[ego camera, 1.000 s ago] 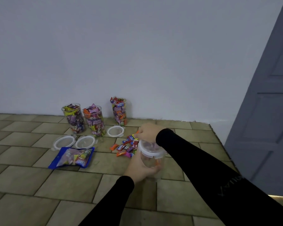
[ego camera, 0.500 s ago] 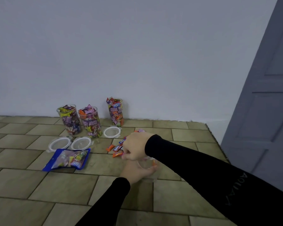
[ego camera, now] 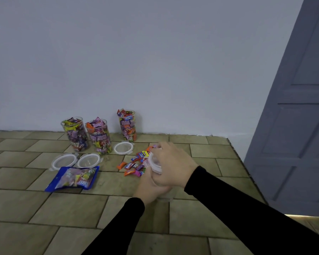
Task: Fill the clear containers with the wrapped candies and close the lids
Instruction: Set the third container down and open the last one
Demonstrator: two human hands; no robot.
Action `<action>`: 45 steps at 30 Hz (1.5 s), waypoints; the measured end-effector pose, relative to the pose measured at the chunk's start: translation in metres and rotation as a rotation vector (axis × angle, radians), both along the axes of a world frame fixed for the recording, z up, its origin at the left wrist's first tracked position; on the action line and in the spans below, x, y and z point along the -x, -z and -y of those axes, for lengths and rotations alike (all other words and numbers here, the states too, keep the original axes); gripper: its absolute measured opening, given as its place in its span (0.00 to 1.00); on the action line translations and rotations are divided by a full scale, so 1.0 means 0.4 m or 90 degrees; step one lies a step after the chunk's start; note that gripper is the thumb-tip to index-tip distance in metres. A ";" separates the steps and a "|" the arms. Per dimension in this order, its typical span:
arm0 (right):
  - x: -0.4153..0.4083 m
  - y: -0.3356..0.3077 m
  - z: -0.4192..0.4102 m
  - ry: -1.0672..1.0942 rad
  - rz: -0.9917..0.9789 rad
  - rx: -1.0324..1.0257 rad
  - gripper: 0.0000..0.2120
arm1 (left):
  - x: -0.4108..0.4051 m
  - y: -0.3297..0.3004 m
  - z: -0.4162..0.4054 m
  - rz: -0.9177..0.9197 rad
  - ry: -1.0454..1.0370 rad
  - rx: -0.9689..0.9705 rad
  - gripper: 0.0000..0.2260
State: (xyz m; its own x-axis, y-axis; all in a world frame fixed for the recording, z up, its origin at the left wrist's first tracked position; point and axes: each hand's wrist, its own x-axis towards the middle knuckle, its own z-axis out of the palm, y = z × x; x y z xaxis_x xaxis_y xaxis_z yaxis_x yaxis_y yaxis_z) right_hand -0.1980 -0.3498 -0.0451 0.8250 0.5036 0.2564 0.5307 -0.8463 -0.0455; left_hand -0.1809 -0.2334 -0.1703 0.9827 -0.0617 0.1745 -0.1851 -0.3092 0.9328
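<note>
- On the tiled floor, near the loose candies: clear container, lid on.
- Left hand clamped round its body.
- Right hand closed over the lid.
- By the wall: three filled containers, lids beside them.

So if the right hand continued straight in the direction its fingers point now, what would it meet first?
The right hand rests on the lid of the held container, with fingers pointing left and away. Going on, it would probably first reach the loose wrapped candies on the floor, though depth is hard to judge here.
</note>
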 end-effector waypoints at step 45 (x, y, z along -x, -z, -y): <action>-0.143 0.117 0.230 0.406 -0.145 -0.570 0.11 | 0.015 0.009 0.001 -0.012 0.013 0.073 0.38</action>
State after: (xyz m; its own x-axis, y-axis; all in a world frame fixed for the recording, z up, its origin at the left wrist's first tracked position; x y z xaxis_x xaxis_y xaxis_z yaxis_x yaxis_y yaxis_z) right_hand -0.1409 -0.4420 -0.0919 0.9402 -0.3171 0.1246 -0.0858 -0.5743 -0.8142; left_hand -0.1869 -0.2339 -0.1737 0.9846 -0.0617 0.1637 -0.1728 -0.1968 0.9651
